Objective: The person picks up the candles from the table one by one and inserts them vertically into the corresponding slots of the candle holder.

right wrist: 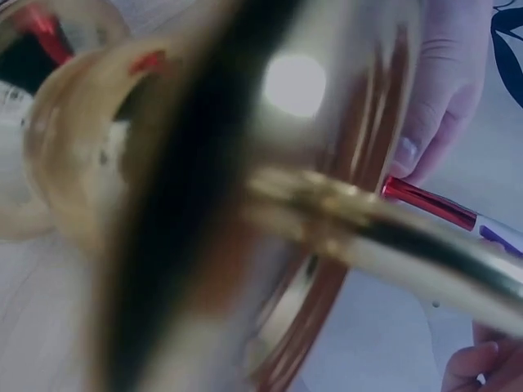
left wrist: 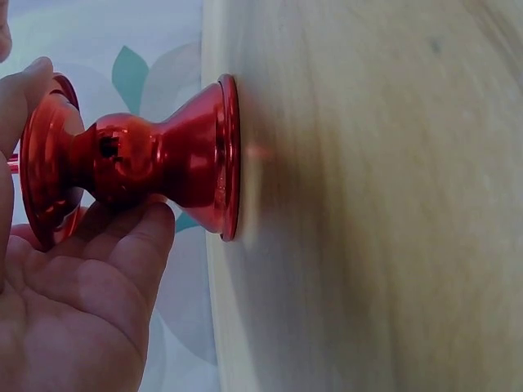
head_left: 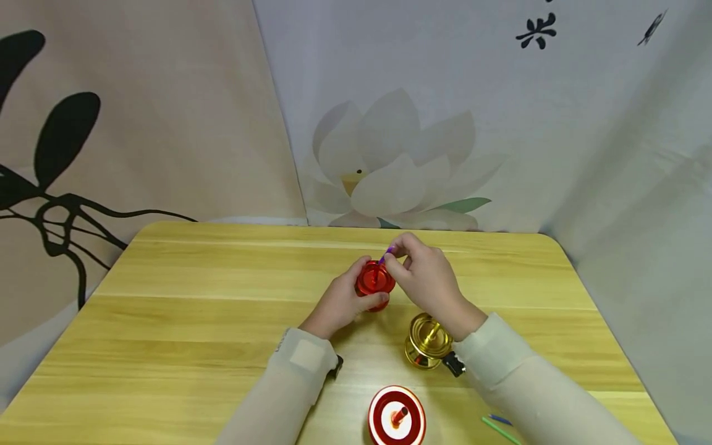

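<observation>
My left hand [head_left: 346, 301] holds a shiny red candle holder [head_left: 374, 282], fingers and thumb around its upper part. In the left wrist view the red holder [left wrist: 196, 155] has a narrow waist and a flared base right at the tabletop. Thumb and index finger of my right hand [head_left: 431, 278] pinch a thin purple piece [head_left: 384, 256] at the top of the holder's upright stem. The right wrist view shows the red stem [right wrist: 433, 201] meeting the purple-and-white piece [right wrist: 500, 237]. What this piece is, I cannot tell.
A gold holder [head_left: 413, 352] stands under my right wrist and fills much of the right wrist view. Toward the front edge is a red-and-white holder [head_left: 384, 426] with a short stem. Green [head_left: 500, 431] and blue [head_left: 502, 420] thin sticks lie by the right sleeve. Printed curtains hang behind the wooden table [head_left: 194, 321].
</observation>
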`<state>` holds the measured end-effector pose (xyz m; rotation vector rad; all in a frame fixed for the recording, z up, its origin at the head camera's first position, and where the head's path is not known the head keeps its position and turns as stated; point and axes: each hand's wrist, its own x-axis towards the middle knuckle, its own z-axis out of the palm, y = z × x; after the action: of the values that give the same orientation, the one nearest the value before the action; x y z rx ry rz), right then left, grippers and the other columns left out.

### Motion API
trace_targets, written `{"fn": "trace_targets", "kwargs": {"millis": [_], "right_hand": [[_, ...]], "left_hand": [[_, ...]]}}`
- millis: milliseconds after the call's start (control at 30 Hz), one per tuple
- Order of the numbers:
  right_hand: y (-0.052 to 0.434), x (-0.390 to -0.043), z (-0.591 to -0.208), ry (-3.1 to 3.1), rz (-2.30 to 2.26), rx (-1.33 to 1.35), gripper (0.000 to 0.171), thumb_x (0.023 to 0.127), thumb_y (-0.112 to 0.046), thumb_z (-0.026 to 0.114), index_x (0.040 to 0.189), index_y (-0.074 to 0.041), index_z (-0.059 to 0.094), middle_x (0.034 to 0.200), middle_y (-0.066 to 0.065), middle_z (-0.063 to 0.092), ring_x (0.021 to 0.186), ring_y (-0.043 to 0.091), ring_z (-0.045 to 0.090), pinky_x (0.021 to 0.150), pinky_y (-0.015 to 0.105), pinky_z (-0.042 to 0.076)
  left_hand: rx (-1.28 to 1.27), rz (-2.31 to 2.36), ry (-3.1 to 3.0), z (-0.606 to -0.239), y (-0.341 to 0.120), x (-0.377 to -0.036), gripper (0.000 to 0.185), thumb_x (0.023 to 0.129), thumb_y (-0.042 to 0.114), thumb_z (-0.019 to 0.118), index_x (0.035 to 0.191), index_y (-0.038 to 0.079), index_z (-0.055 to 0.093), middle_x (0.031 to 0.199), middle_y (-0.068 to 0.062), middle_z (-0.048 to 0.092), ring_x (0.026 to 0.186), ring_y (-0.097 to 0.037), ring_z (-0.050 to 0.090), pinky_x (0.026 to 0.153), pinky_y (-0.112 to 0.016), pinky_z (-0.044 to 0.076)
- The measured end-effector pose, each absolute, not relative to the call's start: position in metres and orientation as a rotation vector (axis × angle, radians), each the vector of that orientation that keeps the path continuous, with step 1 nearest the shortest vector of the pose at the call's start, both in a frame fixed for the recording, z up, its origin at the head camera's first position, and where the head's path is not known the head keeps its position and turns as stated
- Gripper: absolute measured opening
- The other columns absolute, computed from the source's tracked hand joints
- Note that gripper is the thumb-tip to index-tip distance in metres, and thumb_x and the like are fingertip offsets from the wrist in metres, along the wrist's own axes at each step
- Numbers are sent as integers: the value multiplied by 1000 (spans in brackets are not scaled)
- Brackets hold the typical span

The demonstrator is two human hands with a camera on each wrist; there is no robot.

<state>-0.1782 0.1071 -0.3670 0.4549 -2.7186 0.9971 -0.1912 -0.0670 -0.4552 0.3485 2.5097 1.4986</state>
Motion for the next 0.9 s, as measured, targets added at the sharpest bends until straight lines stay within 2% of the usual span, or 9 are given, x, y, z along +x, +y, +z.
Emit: {"fn": "trace_targets", "kwargs": {"millis": [433,633,900], "right_hand": [[104,-181,-365,-2782,949,459,9,95,-22,61,101,-15,64,82,-4,70,51,9,49,46,30,41],[103,-182,-366,-2804,883,484,10,96,-21,63,103,-14,65,92,-2,73,52,9,48,46,28,41],[104,-179,-363,-2848,847,468,18,98,-29,64,108,-15,68,99,-4,74,60,6,56,56,29,48]], "left_hand": [[362,1521,2499,-457,-66,-191,86,87,33,81,156,11,35,139,-11,58,124,-29,58,106,-45,47],[338,1520,2489,-457,-67,-190,87,87,34,80,157,13,33,141,-11,56,125,-29,57,106,-45,47],[358,1513,2496,-458,-67,-188,87,88,36,79,158,12,31,142,-10,56,125,-28,57,106,-45,46]]}}
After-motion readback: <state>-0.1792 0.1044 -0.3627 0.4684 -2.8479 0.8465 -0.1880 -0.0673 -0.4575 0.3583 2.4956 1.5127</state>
